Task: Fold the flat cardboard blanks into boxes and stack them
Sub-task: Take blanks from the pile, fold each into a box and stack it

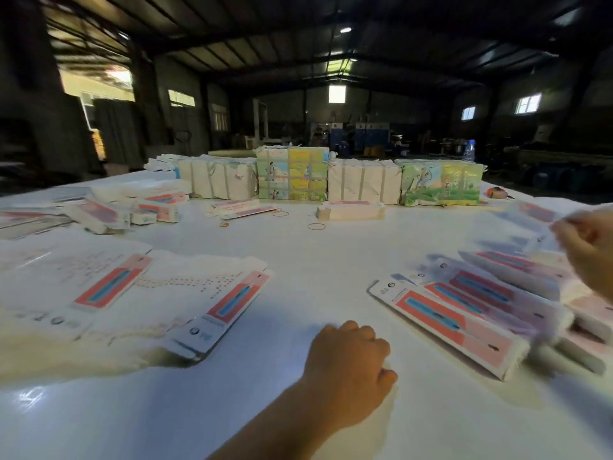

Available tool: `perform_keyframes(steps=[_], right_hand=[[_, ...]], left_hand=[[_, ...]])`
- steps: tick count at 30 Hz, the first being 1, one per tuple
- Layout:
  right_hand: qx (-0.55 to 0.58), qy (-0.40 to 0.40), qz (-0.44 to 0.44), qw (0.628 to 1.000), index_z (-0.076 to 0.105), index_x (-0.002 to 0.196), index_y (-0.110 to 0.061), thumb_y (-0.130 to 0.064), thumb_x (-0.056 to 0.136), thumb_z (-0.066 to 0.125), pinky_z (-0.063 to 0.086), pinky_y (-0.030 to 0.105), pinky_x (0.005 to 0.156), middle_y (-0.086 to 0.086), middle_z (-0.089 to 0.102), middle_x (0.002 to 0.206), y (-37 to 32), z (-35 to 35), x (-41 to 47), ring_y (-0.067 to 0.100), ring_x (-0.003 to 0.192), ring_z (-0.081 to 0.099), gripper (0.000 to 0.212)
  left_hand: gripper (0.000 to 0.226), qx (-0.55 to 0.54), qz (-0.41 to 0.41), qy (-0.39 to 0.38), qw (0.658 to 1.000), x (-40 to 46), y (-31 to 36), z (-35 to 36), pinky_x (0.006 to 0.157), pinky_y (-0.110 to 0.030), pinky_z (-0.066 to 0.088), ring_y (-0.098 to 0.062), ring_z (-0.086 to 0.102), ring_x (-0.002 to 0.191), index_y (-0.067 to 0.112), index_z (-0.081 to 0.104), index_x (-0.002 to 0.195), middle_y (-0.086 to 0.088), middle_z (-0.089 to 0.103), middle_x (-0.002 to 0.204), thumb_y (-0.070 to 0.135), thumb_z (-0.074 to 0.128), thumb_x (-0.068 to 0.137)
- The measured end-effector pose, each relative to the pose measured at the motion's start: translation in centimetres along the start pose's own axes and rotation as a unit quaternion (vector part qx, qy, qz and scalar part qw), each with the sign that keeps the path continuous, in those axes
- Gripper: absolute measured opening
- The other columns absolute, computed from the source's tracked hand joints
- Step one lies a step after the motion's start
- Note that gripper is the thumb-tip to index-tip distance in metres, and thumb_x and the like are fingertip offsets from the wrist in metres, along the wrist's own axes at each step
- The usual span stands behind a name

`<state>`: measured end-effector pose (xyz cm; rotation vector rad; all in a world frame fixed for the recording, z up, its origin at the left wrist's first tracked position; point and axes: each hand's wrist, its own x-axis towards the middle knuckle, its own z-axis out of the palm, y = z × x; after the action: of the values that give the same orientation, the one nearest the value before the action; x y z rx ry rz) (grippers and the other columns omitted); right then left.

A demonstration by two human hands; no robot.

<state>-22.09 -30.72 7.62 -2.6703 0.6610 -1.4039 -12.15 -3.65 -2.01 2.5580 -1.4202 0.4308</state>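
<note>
Left grip (348, 370) clenched, empty, down on table (298, 260); right grip (587, 250) blurred, pinching a blank (534, 215), boxes (471, 313) just below.

White blanks (454, 313) bear red-and-blue panels; far bundles (292, 174) look green-yellow, perhaps illustrated.
</note>
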Motion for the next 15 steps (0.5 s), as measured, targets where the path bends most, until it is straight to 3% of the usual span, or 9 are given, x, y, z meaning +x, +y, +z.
perform_keyframes(steps=[2, 4, 6, 7, 9, 12, 13, 15], right_hand=[[0.093, -0.059, 0.019, 0.994, 0.061, 0.065, -0.019, -0.027, 0.09, 0.059, 0.046, 0.04, 0.055, 0.004, 0.06, 0.057, -3.9, 0.8, -4.9, 0.028, 0.053, 0.054, 0.026], [0.094, -0.148, -0.047, 0.983, 0.06, 0.062, -0.022, -0.012, 0.082, 0.07, 0.042, 0.031, 0.048, -0.005, 0.055, 0.048, -7.1, 2.4, -9.6, 0.016, 0.045, 0.052, 0.025], [0.087, -0.231, -0.138, 0.959, 0.056, 0.065, -0.034, -0.024, 0.082, 0.07, 0.042, 0.021, 0.047, -0.008, 0.055, 0.051, -8.8, 3.5, -12.1, 0.006, 0.046, 0.053, 0.024], [0.078, -0.291, -0.146, 0.942, 0.05, 0.067, -0.038, -0.034, 0.087, 0.061, 0.043, 0.016, 0.052, -0.01, 0.057, 0.056, -9.4, 3.3, -12.5, 0.001, 0.052, 0.054, 0.023], [0.077, -0.338, -0.137, 0.928, 0.046, 0.07, -0.04, -0.043, 0.091, 0.049, 0.046, 0.015, 0.06, -0.01, 0.059, 0.063, -9.9, 3.4, -13.0, 0.0, 0.062, 0.059, 0.022], [0.085, -0.259, -0.155, 0.949, 0.064, 0.058, -0.033, -0.039, 0.073, 0.074, 0.052, 0.02, 0.053, -0.007, 0.064, 0.053, -10.2, 3.6, -13.2, 0.013, 0.051, 0.063, 0.019], [0.096, -0.237, -0.147, 0.955, 0.066, 0.057, -0.031, -0.043, 0.071, 0.075, 0.053, 0.022, 0.051, -0.008, 0.063, 0.051, -10.2, 3.4, -13.1, 0.013, 0.049, 0.063, 0.021], [0.096, -0.265, -0.147, 0.948, 0.061, 0.056, -0.03, -0.048, 0.072, 0.073, 0.046, 0.016, 0.044, -0.012, 0.056, 0.046, -9.8, 3.5, -13.0, 0.008, 0.041, 0.055, 0.027]], left_hand=[[0.035, -0.016, -0.006, 0.007, 1.0, -0.2, -0.3, 0.3, 0.078, -0.03, 0.037, -0.017, 0.047, 0.104, 0.02, 0.059, 0.114, 0.001, 0.058, 0.111, 0.04, 0.038, 0.094], [0.031, -0.032, -0.006, 0.009, 0.999, -0.2, -0.5, 0.7, 0.076, -0.031, 0.036, -0.019, 0.044, 0.104, 0.019, 0.06, 0.112, 0.0, 0.056, 0.11, 0.035, 0.04, 0.094], [0.028, -0.042, -0.001, 0.017, 0.999, -0.1, -0.7, 1.0, 0.073, -0.03, 0.033, -0.02, 0.044, 0.102, 0.019, 0.06, 0.111, -0.001, 0.056, 0.109, 0.03, 0.04, 0.094], [0.028, -0.047, 0.002, 0.021, 0.999, 0.0, -0.8, 1.0, 0.072, -0.029, 0.031, -0.02, 0.044, 0.101, 0.019, 0.06, 0.11, -0.002, 0.056, 0.108, 0.028, 0.04, 0.095], [0.028, -0.06, 0.002, 0.019, 0.998, 0.1, -1.2, 1.2, 0.073, -0.026, 0.03, -0.019, 0.046, 0.101, 0.02, 0.061, 0.111, -0.002, 0.058, 0.109, 0.027, 0.04, 0.095], [0.033, -0.09, -0.092, 0.043, 0.991, 0.5, -3.3, 1.2, 0.08, -0.023, 0.035, -0.016, 0.05, 0.106, 0.024, 0.061, 0.113, 0.002, 0.058, 0.115, 0.036, 0.04, 0.092], [0.032, -0.087, -0.146, 0.048, 0.984, 0.7, -4.6, 0.9, 0.085, -0.021, 0.035, -0.014, 0.05, 0.109, 0.025, 0.059, 0.115, 0.005, 0.057, 0.12, 0.039, 0.043, 0.091], [0.037, -0.073, -0.27, 0.033, 0.959, 1.4, -7.7, -0.3, 0.091, -0.028, 0.038, -0.016, 0.048, 0.113, 0.023, 0.055, 0.119, 0.005, 0.054, 0.124, 0.041, 0.05, 0.088]])
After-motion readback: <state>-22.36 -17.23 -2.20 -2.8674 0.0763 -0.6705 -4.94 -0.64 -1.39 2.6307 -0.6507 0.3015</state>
